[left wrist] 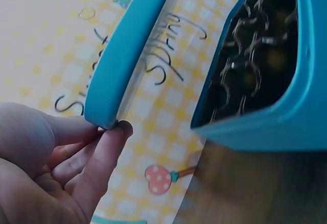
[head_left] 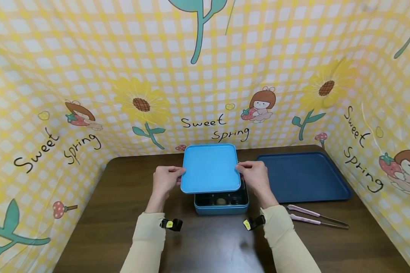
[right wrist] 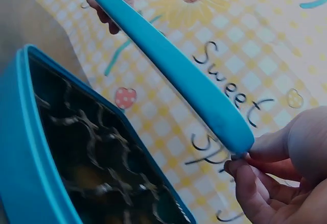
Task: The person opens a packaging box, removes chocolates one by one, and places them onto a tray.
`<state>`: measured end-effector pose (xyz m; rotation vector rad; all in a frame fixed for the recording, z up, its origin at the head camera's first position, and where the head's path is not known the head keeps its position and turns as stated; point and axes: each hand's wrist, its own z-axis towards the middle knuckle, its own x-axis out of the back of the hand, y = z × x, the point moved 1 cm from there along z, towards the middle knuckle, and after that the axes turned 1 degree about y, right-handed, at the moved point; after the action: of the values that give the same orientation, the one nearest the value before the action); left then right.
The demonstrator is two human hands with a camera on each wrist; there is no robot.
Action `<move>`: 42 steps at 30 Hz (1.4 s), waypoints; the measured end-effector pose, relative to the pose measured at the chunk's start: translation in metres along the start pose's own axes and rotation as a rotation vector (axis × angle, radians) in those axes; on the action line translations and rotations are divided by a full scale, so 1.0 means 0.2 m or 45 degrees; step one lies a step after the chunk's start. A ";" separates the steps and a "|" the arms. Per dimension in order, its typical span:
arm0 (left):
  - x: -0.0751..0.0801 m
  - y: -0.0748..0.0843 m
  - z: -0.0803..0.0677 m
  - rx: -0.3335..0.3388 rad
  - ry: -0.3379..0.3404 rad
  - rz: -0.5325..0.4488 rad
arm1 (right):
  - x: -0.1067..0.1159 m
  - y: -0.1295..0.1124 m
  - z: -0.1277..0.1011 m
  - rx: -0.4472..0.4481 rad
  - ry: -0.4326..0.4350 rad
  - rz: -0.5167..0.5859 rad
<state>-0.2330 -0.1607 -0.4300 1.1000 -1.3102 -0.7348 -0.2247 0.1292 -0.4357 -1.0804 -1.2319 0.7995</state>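
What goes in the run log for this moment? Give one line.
left hand: pinches lid edge | right hand: pinches opposite edge | lid: lifted clear above box | box: open, dark tray inside | tongs: on table, untouched

The yellow checked backdrop (head_left: 205, 76) has the words "Sweet Spring" written on it in black, curly letters. The words show three times: once in the middle, once on the left side and once on the right side. Nothing else has words or numbers.

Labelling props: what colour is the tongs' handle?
Pale pink tongs, clearest in the head view.
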 end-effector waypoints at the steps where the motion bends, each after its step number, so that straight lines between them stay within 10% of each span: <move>1: 0.02 -0.01 0.01 0.005 0.001 0.005 | -0.02 0.00 0.00 0.006 0.000 0.009; 27: 0.44 -0.21 0.05 0.006 0.280 0.438 | -0.51 -0.11 -0.07 0.088 -0.368 0.111; 42: 0.58 -0.37 0.05 0.157 0.266 0.555 | -0.66 -0.12 -0.18 -0.022 -0.621 0.202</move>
<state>-0.2122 -0.2939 -0.4561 0.9145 -1.3642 -0.2126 -0.2154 -0.0079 -0.4569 -1.0388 -1.5716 1.2258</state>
